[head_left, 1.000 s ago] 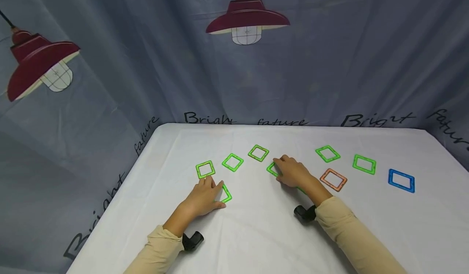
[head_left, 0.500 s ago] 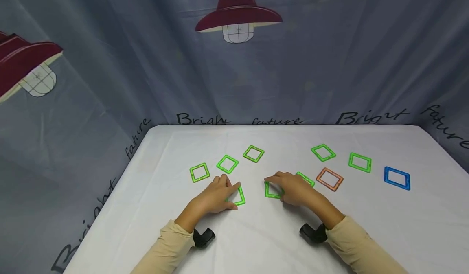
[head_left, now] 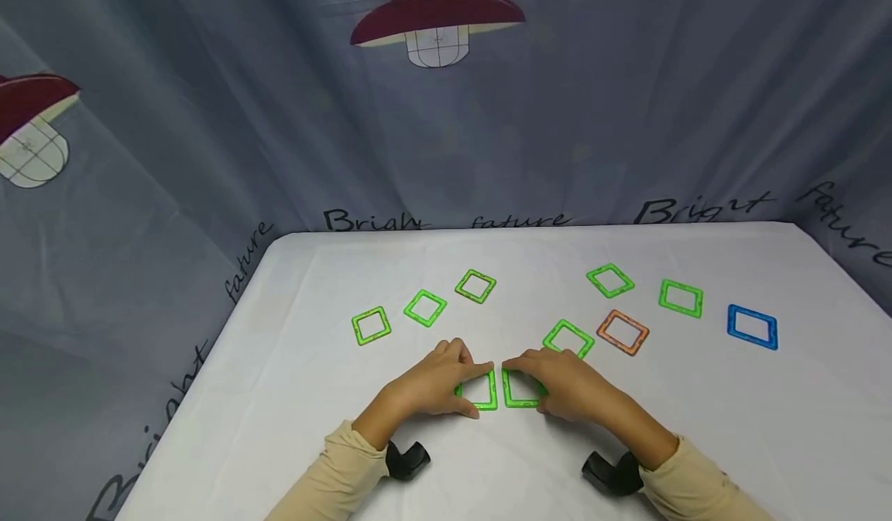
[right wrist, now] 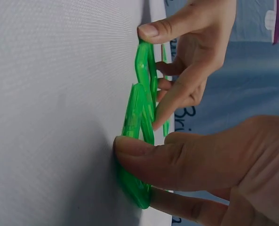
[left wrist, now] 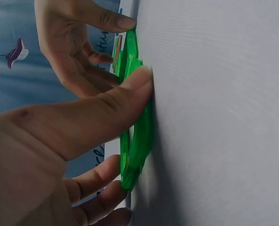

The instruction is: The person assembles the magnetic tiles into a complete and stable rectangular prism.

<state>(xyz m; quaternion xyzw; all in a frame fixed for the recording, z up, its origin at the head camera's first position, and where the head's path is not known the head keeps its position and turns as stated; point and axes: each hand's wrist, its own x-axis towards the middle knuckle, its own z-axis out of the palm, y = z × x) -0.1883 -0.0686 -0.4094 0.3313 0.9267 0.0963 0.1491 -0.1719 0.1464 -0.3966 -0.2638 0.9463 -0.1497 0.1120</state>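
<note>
In the head view my left hand (head_left: 432,382) pinches a green square frame tile (head_left: 494,389) between thumb and fingers. My right hand (head_left: 574,385) holds a second green square frame tile (head_left: 506,389) the same way, just right of the first. Their facing edges run side by side with a narrow gap. Both tiles lie low over the white cloth. From the left wrist, the thumb covers part of its tile (left wrist: 141,136). In the right wrist view the thumb presses the near side of its tile (right wrist: 134,110).
A green tile (head_left: 578,330) lies right behind my right hand, beside an orange tile (head_left: 615,344). Several green tiles lie further back to left and right; a blue tile (head_left: 752,341) is at far right. A grey curtain (head_left: 557,118) hangs behind the table.
My left hand has slid its tile rightward. My right hand has drawn its tile toward the front and beside the left one, uncovering the green tile behind it. The head view has shifted slightly.
</note>
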